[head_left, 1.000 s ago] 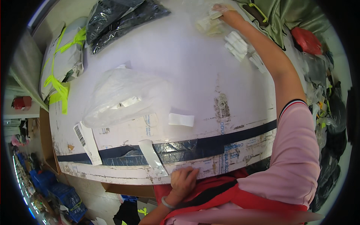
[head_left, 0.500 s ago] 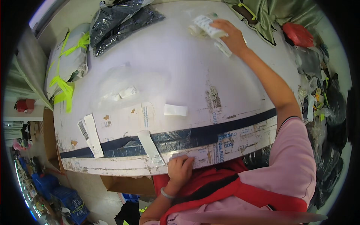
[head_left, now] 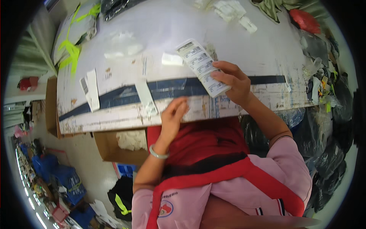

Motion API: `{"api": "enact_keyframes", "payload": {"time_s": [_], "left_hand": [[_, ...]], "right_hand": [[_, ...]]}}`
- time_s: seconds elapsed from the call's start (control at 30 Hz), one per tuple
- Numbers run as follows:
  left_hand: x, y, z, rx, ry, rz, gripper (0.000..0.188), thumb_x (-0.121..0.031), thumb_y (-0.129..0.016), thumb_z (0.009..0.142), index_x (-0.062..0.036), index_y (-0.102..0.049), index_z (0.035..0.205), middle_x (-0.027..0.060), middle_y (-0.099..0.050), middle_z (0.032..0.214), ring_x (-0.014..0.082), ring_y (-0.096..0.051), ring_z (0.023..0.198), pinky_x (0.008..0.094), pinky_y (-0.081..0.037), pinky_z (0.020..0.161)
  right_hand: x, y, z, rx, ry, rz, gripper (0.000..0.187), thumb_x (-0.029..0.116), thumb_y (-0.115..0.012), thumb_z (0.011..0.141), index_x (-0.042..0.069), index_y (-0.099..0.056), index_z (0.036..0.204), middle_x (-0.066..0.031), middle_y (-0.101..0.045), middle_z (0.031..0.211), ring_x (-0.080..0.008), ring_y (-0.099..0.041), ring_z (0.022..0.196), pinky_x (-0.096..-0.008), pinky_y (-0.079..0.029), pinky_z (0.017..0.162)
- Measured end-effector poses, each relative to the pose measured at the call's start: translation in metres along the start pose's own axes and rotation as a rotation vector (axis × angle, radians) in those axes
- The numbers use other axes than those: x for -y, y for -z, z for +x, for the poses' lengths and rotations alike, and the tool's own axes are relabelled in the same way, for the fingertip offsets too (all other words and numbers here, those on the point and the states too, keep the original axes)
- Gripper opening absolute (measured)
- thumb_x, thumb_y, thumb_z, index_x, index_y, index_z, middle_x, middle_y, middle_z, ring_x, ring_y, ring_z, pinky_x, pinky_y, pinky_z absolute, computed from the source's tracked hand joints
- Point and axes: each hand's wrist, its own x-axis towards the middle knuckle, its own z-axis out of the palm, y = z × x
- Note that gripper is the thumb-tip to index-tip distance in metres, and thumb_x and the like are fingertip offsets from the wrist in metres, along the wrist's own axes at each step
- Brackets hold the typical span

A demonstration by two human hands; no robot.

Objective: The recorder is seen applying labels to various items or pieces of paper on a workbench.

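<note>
A white strip of printed labels (head_left: pixel 199 65) is pinched between the thumb and fingers of my right hand (head_left: pixel 235 83). It is held tilted above the table's dark band, its printed side up. Closer to the table's front edge is my left hand (head_left: pixel 172 117), its fingers curled together; anything in them is hidden. The left hand is apart from the strip. A small blank white slip (head_left: pixel 172 59) lies beyond the left hand, and a long white label strip (head_left: pixel 145 96) crosses the dark band to its left.
More white strips (head_left: pixel 92 91) lie at the table's left. At the back are folded white label strips (head_left: pixel 230 10) and clear plastic (head_left: pixel 122 45). A bundle with neon ties (head_left: pixel 83 26) sits at the far left. Bagged items (head_left: pixel 326 129) crowd the right side. Below stands an open cardboard box (head_left: pixel 106 147).
My right hand has come back from the far side of the table with a label strip. My left hand has lifted off the front edge. The view has shifted, so the table sits higher.
</note>
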Motion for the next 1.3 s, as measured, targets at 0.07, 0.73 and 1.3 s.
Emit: {"api": "enact_keyframes", "payload": {"time_s": [0.07, 0.73, 1.3], "left_hand": [[-0.007, -0.001, 0.004, 0.278, -0.093, -0.465, 0.046, -0.033, -0.047, 0.102, -0.0008, -0.048, 0.134, 0.013, -0.06, 0.124, 0.0249, -0.058, 0.113, 0.0386, -0.045, 0.099], [0.02, 0.035, -0.07, -0.036, 0.129, -0.6, 0.045, -0.009, -0.07, 0.087, 0.0053, -0.051, 0.125, 0.0132, -0.068, 0.098, 0.0231, -0.07, 0.082, 0.0324, -0.059, 0.073], [0.033, 0.048, -0.084, 0.192, 0.204, -0.548, 0.061, -0.048, -0.035, 0.102, 0.0066, -0.049, 0.126, 0.0222, -0.065, 0.109, 0.031, -0.068, 0.093, 0.04, -0.058, 0.08]], "right_hand": [[0.023, -0.012, -0.014, 0.021, 0.004, 0.079, 0.038, -0.005, -0.075, 0.071, 0.008, -0.067, 0.106, -0.0184, -0.061, 0.119, -0.0281, -0.064, 0.105, -0.0329, -0.056, 0.086], [0.093, -0.104, -0.071, 0.358, -0.907, 0.709, 0.033, 0.013, -0.062, 0.092, 0.006, -0.057, 0.124, -0.0051, -0.062, 0.098, -0.01, -0.059, 0.085, -0.0233, -0.048, 0.077], [0.1, -0.14, -0.038, 0.407, -0.854, 0.719, 0.035, 0.018, -0.066, 0.091, 0.006, -0.059, 0.124, -0.0056, -0.063, 0.107, -0.0104, -0.058, 0.091, -0.0234, -0.049, 0.078]]}}
